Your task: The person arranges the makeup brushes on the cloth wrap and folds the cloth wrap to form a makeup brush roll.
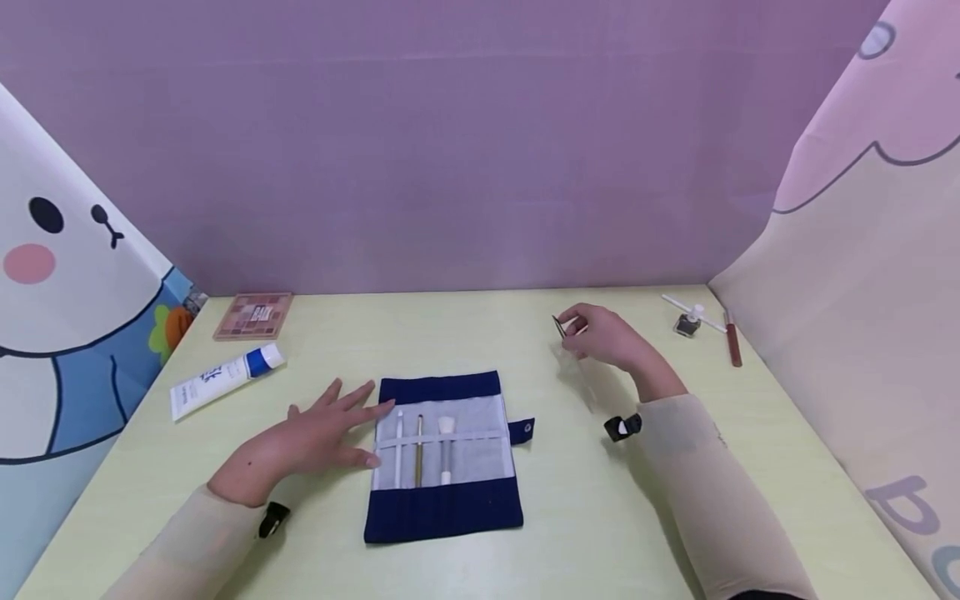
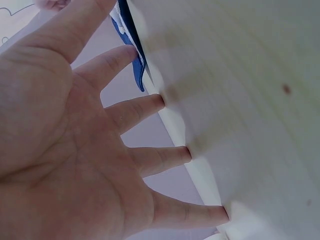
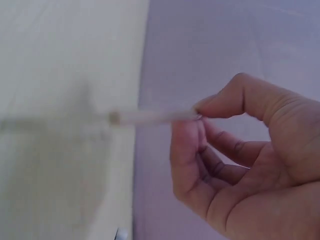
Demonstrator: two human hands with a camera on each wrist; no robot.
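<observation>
At the far left corner of the counter [image 1: 465,333] lay a palette [image 1: 253,317], with a white tube [image 1: 223,381] nearer the left edge. The left grip [image 1: 318,437] was released, fingers spread; thumb and forefinger overlapped the left side of a navy roll [image 1: 442,514] that lay open between the counter's middle and near edge. A white stick [image 1: 399,450], a gold-brown tool [image 1: 419,454] and a pale brush [image 1: 447,427] stood in it, behind its band. The roll looked soft and floppy, best held by its hem.

Farther right, towards the far edge, the right grip [image 1: 603,337] pinched a slim tool [image 3: 155,117] between thumb and fingers, raised above the counter. It seemed light, stiff and perhaps slippery, so its bare shaft would make the surest hold. A small bottle [image 1: 686,323], probably glass and fragile, stood near the far right corner beside a white rod [image 1: 675,302] and a brown-handled tool [image 1: 733,343].

The slim tool was blurred in the right wrist view, its gripped part hidden by fingers, and its kind could not be told. The left wrist view cut off most of the roll.
</observation>
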